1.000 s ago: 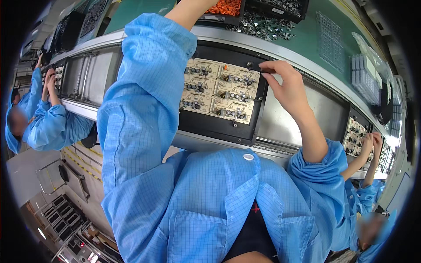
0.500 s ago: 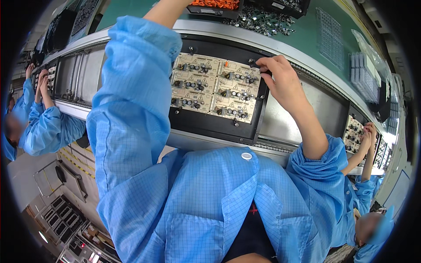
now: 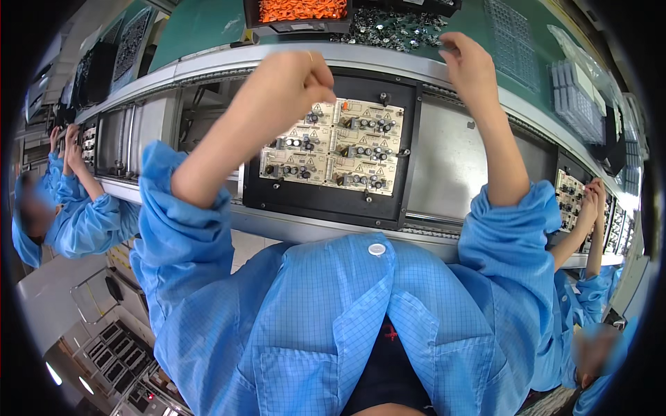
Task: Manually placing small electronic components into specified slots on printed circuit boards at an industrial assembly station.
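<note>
A cream circuit-board panel (image 3: 364,156), lined with black capacitors and other small parts, lies in a black frame fixture (image 3: 316,197) in front of me. Over the panel's upper left corner is my left hand (image 3: 298,80), its fingers curled together; whatever is in them is hidden. One small orange part (image 3: 345,105) stands on the panel near these fingertips. My right hand (image 3: 473,66) is raised beyond the fixture at the right edge of a pile of small metal parts (image 3: 399,31). Its thumb and forefinger are bent with a gap between them, and I see nothing held.
A black bin of orange parts (image 3: 302,10) stands on the green bench. Stacked clear trays (image 3: 576,107) are at the right. The fixture sits on a metal conveyor rail (image 3: 444,229). Co-workers in blue handle boards at left (image 3: 76,149) and right (image 3: 590,201).
My left hand has come back from the orange bin to above the panel. My right hand has left the fixture's right edge and moved up and right to the metal parts.
</note>
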{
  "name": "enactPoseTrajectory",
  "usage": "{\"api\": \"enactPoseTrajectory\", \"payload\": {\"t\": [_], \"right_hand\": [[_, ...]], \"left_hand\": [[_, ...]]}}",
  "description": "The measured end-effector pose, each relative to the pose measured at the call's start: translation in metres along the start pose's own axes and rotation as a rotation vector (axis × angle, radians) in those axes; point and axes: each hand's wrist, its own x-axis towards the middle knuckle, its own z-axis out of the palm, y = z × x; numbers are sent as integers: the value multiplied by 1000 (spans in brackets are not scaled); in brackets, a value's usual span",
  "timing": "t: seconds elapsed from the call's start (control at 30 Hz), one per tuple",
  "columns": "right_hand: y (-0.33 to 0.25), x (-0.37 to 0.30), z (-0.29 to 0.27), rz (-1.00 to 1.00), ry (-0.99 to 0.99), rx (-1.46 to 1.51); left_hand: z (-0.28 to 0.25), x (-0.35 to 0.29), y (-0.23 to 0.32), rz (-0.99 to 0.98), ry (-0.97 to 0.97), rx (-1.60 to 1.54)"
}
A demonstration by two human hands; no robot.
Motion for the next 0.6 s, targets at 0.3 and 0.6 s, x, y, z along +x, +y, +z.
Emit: {"api": "enactPoseTrajectory", "payload": {"t": [0.3,0.6], "right_hand": [[14,18,28,176,-33,130],[28,8,21,305,-34,355]], "left_hand": [[43,-31,-18,229,187,133],[62,-27,-20,109,83,11]]}}
